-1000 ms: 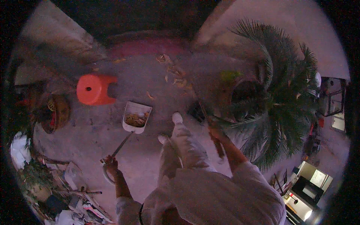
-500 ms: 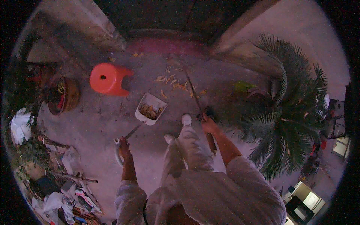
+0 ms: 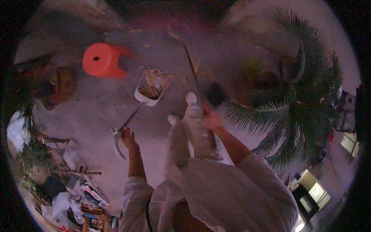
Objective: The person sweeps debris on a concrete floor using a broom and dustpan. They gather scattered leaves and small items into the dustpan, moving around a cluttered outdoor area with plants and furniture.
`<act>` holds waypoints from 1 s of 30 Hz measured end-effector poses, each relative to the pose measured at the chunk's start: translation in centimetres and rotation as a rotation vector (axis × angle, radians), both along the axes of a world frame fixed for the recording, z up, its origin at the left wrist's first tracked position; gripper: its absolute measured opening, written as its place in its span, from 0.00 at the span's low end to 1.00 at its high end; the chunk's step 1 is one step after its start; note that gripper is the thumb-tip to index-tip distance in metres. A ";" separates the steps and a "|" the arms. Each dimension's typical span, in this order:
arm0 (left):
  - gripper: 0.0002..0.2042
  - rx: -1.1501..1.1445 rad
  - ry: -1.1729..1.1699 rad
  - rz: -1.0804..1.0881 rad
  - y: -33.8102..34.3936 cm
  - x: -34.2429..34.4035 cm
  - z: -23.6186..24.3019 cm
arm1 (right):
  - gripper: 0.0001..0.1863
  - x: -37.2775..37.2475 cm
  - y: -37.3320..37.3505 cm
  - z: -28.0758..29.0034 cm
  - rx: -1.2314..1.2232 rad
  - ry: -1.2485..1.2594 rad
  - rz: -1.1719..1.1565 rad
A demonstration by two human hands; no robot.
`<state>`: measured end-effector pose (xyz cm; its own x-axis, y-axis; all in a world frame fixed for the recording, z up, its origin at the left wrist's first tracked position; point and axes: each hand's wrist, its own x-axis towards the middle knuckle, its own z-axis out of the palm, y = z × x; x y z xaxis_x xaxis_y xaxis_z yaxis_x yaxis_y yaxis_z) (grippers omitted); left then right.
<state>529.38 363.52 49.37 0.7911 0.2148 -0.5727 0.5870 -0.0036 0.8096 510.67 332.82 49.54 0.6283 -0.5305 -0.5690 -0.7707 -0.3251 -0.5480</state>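
Note:
My left hand [image 3: 128, 138] grips the handle [image 3: 125, 123] of a white dustpan [image 3: 143, 96], which lies ahead of me with dry leaves [image 3: 154, 83] in it. The handle has a pale curved end beside my wrist. My right hand [image 3: 209, 118] is closed round a long pole [image 3: 192, 65], which reaches forward right of the dustpan. Its far end, pale and blurred, cannot be made out clearly. More yellow leaves lie on the ground near the pole.
An orange stool [image 3: 101, 60] stands ahead to the left, beside a round brown pot [image 3: 63, 83]. A spiky palm [image 3: 293, 116] spreads on my right. A cluttered pile of boards and bags [image 3: 73, 193] is at lower left. My shoes [image 3: 190, 98] are below the pole.
The pole has swung forward, and the leaves in the dustpan now spread up over its far lip. My view has shifted, so the stool and dustpan appear higher in the picture.

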 end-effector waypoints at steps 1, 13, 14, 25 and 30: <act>0.27 -0.056 0.135 -0.088 -0.7 -1.1 -0.3 | 0.27 1.2 1.6 -1.6 0.006 -0.032 -0.034; 0.20 -0.077 0.884 -0.335 -4.2 -12.9 -9.0 | 0.26 -7.9 7.5 -28.0 0.232 0.088 -0.295; 0.20 -0.020 0.769 -0.527 -3.7 -12.9 -9.4 | 0.28 -9.7 5.1 -31.9 0.070 0.204 -0.260; 0.19 0.004 0.673 -0.364 -3.4 -13.6 -11.2 | 0.19 -9.4 -8.1 -45.3 -0.198 0.719 -0.077; 0.20 0.023 0.563 -0.549 -4.3 -14.4 -6.8 | 0.14 -8.8 -5.3 -37.7 -0.409 0.364 -0.059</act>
